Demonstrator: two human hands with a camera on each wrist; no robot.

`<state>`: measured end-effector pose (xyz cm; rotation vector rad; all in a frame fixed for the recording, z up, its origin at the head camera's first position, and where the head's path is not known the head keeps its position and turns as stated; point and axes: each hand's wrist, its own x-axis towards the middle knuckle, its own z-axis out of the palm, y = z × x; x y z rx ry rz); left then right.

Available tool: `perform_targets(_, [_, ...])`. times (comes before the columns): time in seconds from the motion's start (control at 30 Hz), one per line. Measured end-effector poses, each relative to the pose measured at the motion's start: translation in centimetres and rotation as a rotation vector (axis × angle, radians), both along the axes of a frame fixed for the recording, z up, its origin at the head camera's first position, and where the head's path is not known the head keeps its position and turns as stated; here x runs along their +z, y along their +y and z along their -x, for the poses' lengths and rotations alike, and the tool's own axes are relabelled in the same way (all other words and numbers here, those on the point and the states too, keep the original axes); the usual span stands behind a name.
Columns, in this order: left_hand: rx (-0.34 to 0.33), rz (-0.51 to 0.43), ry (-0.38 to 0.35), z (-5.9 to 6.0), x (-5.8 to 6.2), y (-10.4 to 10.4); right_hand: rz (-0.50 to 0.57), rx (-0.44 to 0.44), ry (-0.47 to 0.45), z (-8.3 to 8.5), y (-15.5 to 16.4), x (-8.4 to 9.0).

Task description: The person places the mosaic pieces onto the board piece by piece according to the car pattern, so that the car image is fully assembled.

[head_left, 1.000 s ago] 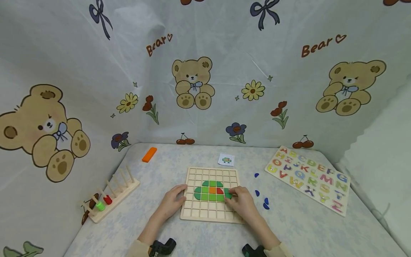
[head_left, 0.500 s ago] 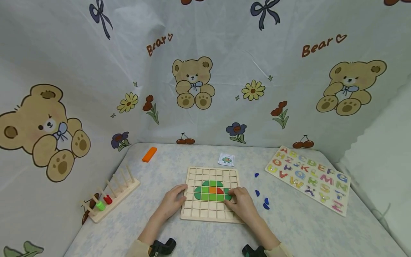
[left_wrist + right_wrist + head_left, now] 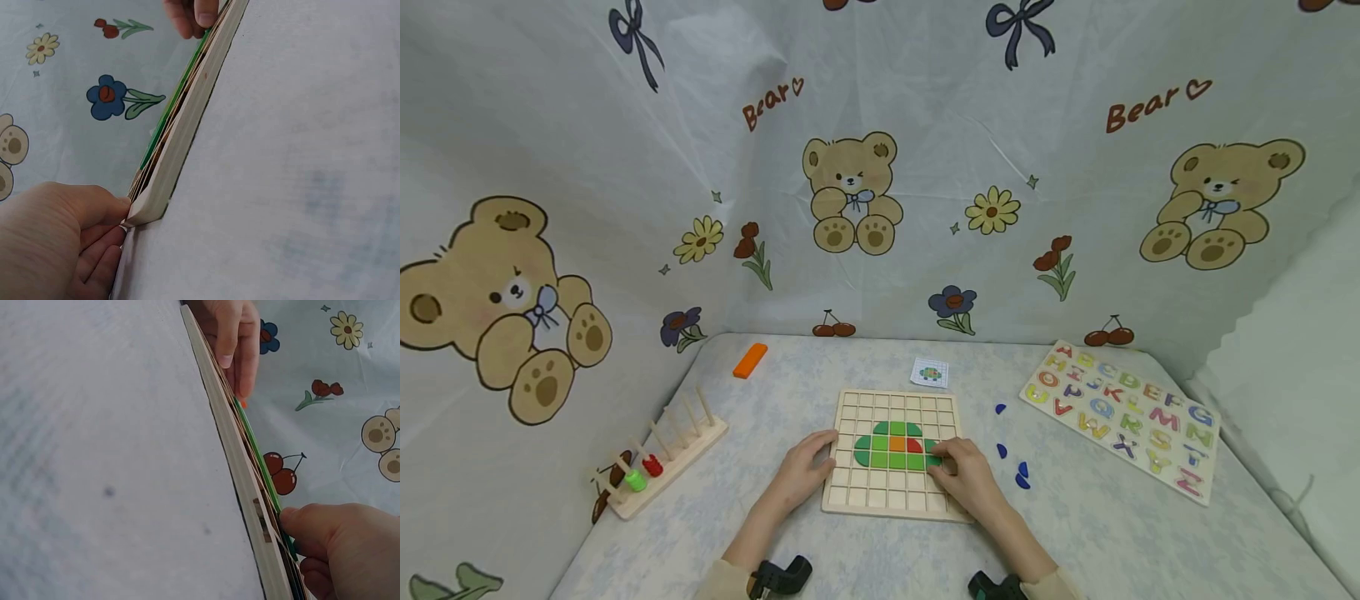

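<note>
A wooden grid board (image 3: 865, 498) lies on the table, with green, orange and red tiles making a rounded shape in its middle. My left hand (image 3: 803, 468) grips the board's left edge; in the left wrist view its thumb lies at the rim with the other fingers bent below. At the shape's right end, my right hand (image 3: 966, 477) has thumb and forefinger on a rounded green tile (image 3: 933, 459), pinching it at the board's surface. The fingers partly hide that tile. In the right wrist view the thumb touches the green layer (image 3: 262, 472) along the board's top.
Several blue half-round pieces (image 3: 1002, 451) lie right of the board. A small pattern card (image 3: 929, 372) is behind it. An alphabet board (image 3: 1120, 417) occupies the right, a peg stand (image 3: 673, 467) with green and red beads the left. An orange block (image 3: 749, 361) lies at back left.
The right thumb and forefinger have shifted slightly over the green tile, which now sits lined up with the other tiles. My left hand stays at the board's edge.
</note>
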<state>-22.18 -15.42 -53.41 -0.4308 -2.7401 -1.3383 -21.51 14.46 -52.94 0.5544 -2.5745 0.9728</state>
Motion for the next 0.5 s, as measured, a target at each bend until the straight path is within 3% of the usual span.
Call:
perform_targets(0.13, [0.003,0.004,0.013,0.1,0.0,0.0,0.021,-0.003,-0.029,0.0,-0.2,0.2])
perform_targets(0.23, [-0.001,0.004,0.018,0.2,0.0,0.0,0.095,-0.022,-0.093,0.0,-0.1,0.7])
perform_targets(0.4, [-0.010,-0.013,0.001,-0.1,0.0,0.1,0.191,-0.124,-0.202,0.2,1.2,2.1])
perform_targets(0.5, [-0.009,-0.007,0.003,-0.1,0.1,0.0,0.184,-0.191,-0.193,0.6,3.0,2.8])
